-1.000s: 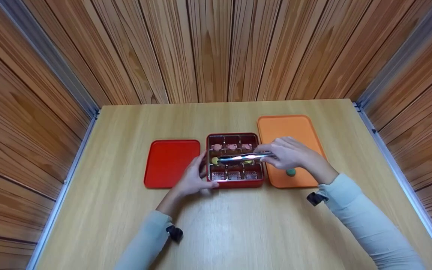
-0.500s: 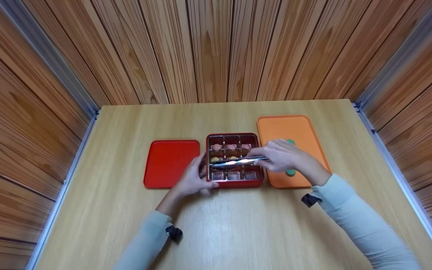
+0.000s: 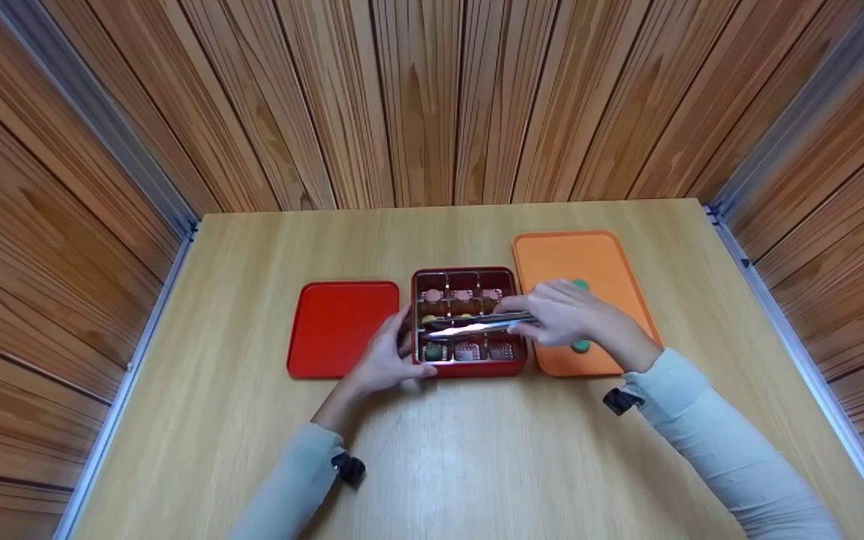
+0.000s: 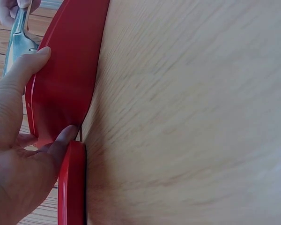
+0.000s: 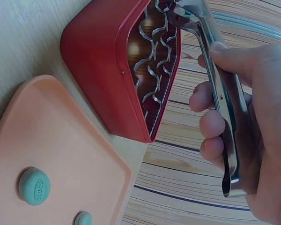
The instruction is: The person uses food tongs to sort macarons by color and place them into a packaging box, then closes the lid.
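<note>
Room: wood-slat walls close on three sides of my table [image 3: 477,465]; metal rails run along its left and right edges.
Open space: bare tabletop at 6 o'clock from the box, between my sleeves, and a clear band at 12 o'clock up to the back wall.
Red box [image 3: 466,319]: centre of the table, divided into small cups; long axis runs 12 to 6.
Red lid [image 3: 342,328]: flat at the box's 9 o'clock, a narrow gap between them.
Orange tray [image 3: 578,262]: just beside the box at 3 o'clock, long axis 12 to 6; two green sweets [image 5: 33,186] lie on it.
Left hand [image 3: 385,357]: fingers curled around the box's near-left corner, thumb on its wall, steadying it.
Right hand [image 3: 563,313]: clenched around the tongs.
Tongs [image 3: 477,324]: long axis 3 to 9, tips pointing to 9 o'clock over the box's left column; whether they hold anything I cannot tell.
</note>
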A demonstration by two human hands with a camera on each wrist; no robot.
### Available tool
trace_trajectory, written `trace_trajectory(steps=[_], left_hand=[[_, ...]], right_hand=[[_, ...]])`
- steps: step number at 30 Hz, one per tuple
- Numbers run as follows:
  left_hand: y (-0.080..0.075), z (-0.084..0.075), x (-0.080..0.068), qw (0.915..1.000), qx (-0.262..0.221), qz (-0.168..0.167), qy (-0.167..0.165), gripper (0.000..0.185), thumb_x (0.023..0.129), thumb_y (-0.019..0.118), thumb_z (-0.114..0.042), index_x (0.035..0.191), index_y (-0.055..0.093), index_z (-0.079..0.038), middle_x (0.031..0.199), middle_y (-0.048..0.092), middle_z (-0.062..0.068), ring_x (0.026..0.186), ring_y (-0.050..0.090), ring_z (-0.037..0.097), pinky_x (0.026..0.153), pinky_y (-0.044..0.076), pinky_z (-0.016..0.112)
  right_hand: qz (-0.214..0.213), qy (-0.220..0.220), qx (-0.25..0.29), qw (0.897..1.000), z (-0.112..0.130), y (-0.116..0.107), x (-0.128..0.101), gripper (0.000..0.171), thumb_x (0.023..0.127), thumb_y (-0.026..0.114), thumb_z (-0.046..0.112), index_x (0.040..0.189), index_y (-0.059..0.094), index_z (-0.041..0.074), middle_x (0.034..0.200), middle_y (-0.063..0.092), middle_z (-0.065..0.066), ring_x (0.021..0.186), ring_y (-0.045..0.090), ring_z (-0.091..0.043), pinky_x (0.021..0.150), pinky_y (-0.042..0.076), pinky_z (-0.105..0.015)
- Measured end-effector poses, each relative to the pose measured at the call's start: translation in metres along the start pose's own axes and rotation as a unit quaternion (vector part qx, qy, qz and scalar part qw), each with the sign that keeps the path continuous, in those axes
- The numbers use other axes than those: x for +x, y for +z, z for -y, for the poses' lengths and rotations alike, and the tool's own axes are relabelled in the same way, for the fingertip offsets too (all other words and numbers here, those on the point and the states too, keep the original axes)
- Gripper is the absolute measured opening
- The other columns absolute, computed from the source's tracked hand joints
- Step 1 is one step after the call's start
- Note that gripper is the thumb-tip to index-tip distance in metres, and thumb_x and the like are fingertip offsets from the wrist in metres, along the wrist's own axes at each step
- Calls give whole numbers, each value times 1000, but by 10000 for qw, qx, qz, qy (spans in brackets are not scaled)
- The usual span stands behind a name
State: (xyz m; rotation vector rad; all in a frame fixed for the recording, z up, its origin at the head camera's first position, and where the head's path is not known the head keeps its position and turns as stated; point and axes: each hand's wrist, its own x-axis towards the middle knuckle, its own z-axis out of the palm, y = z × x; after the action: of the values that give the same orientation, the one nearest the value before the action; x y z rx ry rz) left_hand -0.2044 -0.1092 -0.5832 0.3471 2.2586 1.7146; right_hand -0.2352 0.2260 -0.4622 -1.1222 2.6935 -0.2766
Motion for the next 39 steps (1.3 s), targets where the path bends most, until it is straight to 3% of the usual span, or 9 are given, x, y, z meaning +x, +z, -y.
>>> trace_trajectory(steps=[4,15,24,33,39], left_hand=[[0,1,0,9999,-97,30,-11,128,82,100,-7,181,18,-7,177,35,24,168,39,40,133,45,52],[0,0,-1,9998,102,-74,-157,129,82,102,-13,182,20,-13,178,36,22,168,38,40,135,43,53],[1,0,-3,9996,216,-125,-164,127,83,102,-17,181,22,-15,179,35,22,168,37,42,135,43,55],[1,1,-1,9998,149,-92,-136,126,83,101,-15,181,21,-13,173,41,22,163,43,41,133,46,54],[0,0,-1,9997,178,-76,-165,127,83,102,-17,182,21,-14,175,39,21,166,40,41,136,43,56]], right_hand=[[-52,-86,-10,9999,-1,1,0,33,109,66,25,139,75,16,67,35,10,57,30,-9,56,19,-24],[-101,340,217,9991,-14,-8,-12,37,110,68,29,143,75,13,65,38,10,53,29,-7,53,20,-22],[-407,540,198,9975,-37,-17,-37,30,109,72,25,136,77,12,73,59,4,54,38,-8,52,26,-22],[-571,822,214,9947,-56,-20,-57,34,109,72,25,140,75,12,74,58,4,55,40,-9,52,27,-23],[-576,1037,246,9926,-66,-19,-68,39,111,71,28,146,72,13,72,53,5,53,38,-9,51,28,-23]])
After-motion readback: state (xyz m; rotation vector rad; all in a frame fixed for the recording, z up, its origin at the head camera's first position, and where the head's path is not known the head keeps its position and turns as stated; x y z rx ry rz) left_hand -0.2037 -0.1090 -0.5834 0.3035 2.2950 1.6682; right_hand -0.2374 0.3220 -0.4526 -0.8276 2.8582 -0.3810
